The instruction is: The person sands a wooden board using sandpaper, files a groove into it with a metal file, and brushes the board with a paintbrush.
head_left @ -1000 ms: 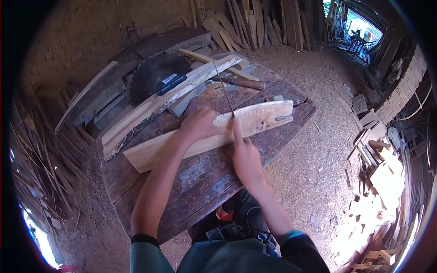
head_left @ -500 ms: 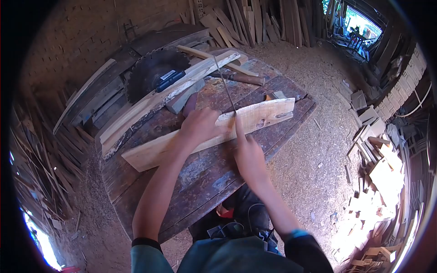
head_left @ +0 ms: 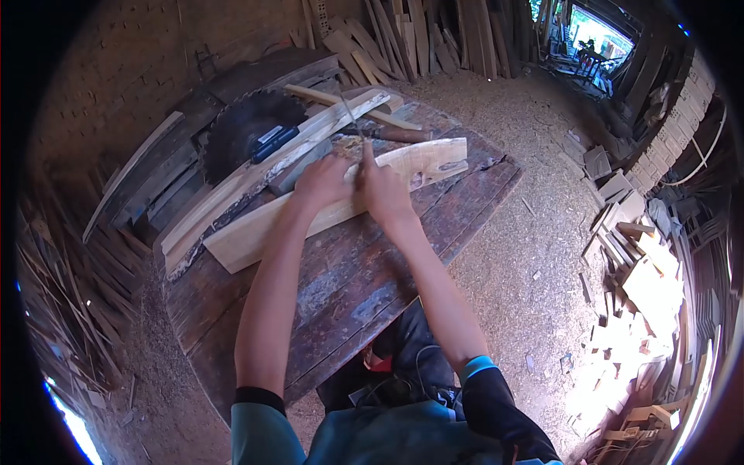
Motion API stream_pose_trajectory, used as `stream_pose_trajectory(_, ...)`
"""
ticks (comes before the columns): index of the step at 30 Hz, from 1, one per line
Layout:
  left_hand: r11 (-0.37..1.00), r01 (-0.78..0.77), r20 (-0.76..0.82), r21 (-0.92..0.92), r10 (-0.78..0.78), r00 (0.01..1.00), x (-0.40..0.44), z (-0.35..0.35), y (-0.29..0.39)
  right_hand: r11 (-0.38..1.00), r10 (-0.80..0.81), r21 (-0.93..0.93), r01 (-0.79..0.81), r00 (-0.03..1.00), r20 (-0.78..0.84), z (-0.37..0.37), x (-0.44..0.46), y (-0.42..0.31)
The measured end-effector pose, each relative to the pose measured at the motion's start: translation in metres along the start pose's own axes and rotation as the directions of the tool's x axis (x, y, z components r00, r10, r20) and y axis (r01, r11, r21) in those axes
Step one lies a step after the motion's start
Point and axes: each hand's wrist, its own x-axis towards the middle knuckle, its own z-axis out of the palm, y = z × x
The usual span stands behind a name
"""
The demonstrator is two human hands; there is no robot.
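A pale wooden board (head_left: 256, 235) with a bark-marked edge lies slanted across the worktable. My left hand (head_left: 322, 184) is closed over the board near its middle, with its fingertips partly hidden. Just to its right, my right hand (head_left: 385, 192) is closed, its index finger stretched forward along a thin, long-bladed tool that looks like a handsaw (head_left: 350, 114), seen nearly edge-on. The handle is hidden inside the hand, and the blade points away from me over the board's far edge.
The scuffed worktable (head_left: 341, 291) also carries a longer bark-edged plank (head_left: 271, 167), a tool with a brown wooden handle (head_left: 407, 135) and a dark bottle-like object (head_left: 275, 143). Behind stands a toothed circular saw blade (head_left: 225, 136). Sawdust (head_left: 511, 256) covers the floor; offcuts (head_left: 643, 294) pile up at right.
My right hand has moved forward from the board's near side to over the board, closer to my left hand. Less of the blade shows. The whole view has shifted slightly.
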Motion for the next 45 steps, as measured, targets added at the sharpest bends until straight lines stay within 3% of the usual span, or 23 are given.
stream_pose_trajectory(4, 0.994, 0.045, 0.018, -0.103, -0.043, 0.999, -0.001, -0.001, -0.001, 0.995, -0.009, 0.098, 0.020, 0.993, -0.119, -0.026, -0.108, -0.001)
stream_pose_trajectory(6, 0.995, 0.057, 0.071, -0.080, -0.052, 0.996, 0.004, 0.002, -0.003, 0.992, 0.063, 0.110, -0.059, 0.998, -0.030, -0.048, -0.166, -0.004)
stream_pose_trajectory(9, 0.998, -0.001, 0.022, -0.064, 0.002, 1.000, 0.002, 0.007, -0.004, 0.997, 0.033, 0.068, -0.031, 0.999, -0.039, -0.052, -0.161, 0.000)
stream_pose_trajectory(10, 0.999, -0.012, 0.023, -0.037, 0.012, 1.000, -0.003, 0.005, 0.001, 0.999, 0.018, -0.031, -0.017, 0.999, 0.032, -0.053, -0.134, 0.000)
stream_pose_trajectory(12, 0.999, -0.031, -0.021, 0.006, 0.031, 0.999, -0.011, 0.005, 0.005, 0.990, -0.121, 0.053, 0.128, 0.986, -0.116, -0.027, -0.069, 0.007)
stream_pose_trajectory(14, 1.000, -0.017, -0.021, 0.025, 0.017, 1.000, -0.008, 0.011, 0.001, 0.996, -0.061, 0.066, 0.063, 0.998, -0.028, -0.015, -0.014, 0.002)
stream_pose_trajectory(17, 0.999, -0.002, -0.015, -0.035, 0.001, 1.000, 0.002, 0.010, -0.005, 0.996, -0.084, 0.030, 0.087, 0.993, -0.079, -0.006, -0.012, 0.007)
stream_pose_trajectory(19, 0.997, 0.023, 0.024, -0.070, -0.021, 0.999, -0.002, 0.010, -0.004, 0.987, -0.162, -0.027, 0.160, 0.974, -0.159, -0.020, -0.071, 0.009)
stream_pose_trajectory(21, 0.996, 0.058, 0.049, -0.066, -0.054, 0.997, 0.002, -0.002, -0.003, 1.000, -0.017, 0.025, 0.017, 1.000, 0.016, -0.047, -0.144, 0.001)
stream_pose_trajectory(22, 0.997, 0.031, 0.115, -0.064, -0.023, 0.993, 0.007, -0.002, -0.005, 0.999, -0.007, 0.044, 0.006, 1.000, 0.005, -0.044, -0.157, 0.004)
stream_pose_trajectory(24, 0.998, -0.021, 0.022, -0.056, 0.022, 0.999, 0.011, 0.001, -0.007, 0.997, 0.008, 0.073, -0.008, 1.000, -0.005, -0.032, -0.167, 0.015)
stream_pose_trajectory(26, 0.999, -0.039, 0.000, -0.016, 0.039, 0.999, -0.006, 0.002, 0.003, 0.998, -0.058, 0.036, 0.061, 0.996, -0.061, -0.023, -0.111, 0.012)
stream_pose_trajectory(28, 0.999, -0.037, -0.011, 0.016, 0.037, 0.999, -0.011, 0.008, 0.004, 0.988, -0.060, 0.136, 0.068, 0.996, -0.064, -0.014, -0.041, 0.007)
stream_pose_trajectory(31, 1.000, -0.012, -0.027, 0.011, 0.013, 1.000, -0.005, 0.006, -0.002, 0.975, -0.071, 0.213, 0.065, 0.997, 0.021, 0.000, 0.015, 0.008)
stream_pose_trajectory(34, 0.999, 0.029, 0.027, -0.025, -0.028, 0.999, 0.007, 0.004, -0.009, 0.986, -0.060, 0.158, 0.053, 0.997, 0.040, 0.000, 0.004, 0.009)
stream_pose_trajectory(36, 0.991, 0.110, 0.095, -0.074, -0.103, 0.990, 0.001, -0.010, -0.001, 0.995, -0.064, 0.076, 0.064, 0.998, 0.005, -0.015, -0.051, 0.004)
stream_pose_trajectory(38, 0.993, 0.084, 0.117, -0.085, -0.074, 0.990, 0.004, -0.004, -0.004, 0.997, -0.068, 0.045, 0.069, 0.997, -0.025, -0.036, -0.122, 0.000)
stream_pose_trajectory(40, 0.994, 0.103, 0.137, -0.036, -0.097, 0.986, 0.002, -0.015, 0.002, 0.998, 0.016, 0.063, -0.022, 0.996, 0.093, -0.051, -0.169, 0.007)
stream_pose_trajectory(45, 1.000, -0.017, -0.064, 0.020, 0.018, 0.998, -0.016, 0.010, 0.009, 0.998, 0.024, 0.056, -0.023, 1.000, -0.014, -0.042, -0.079, 0.002)
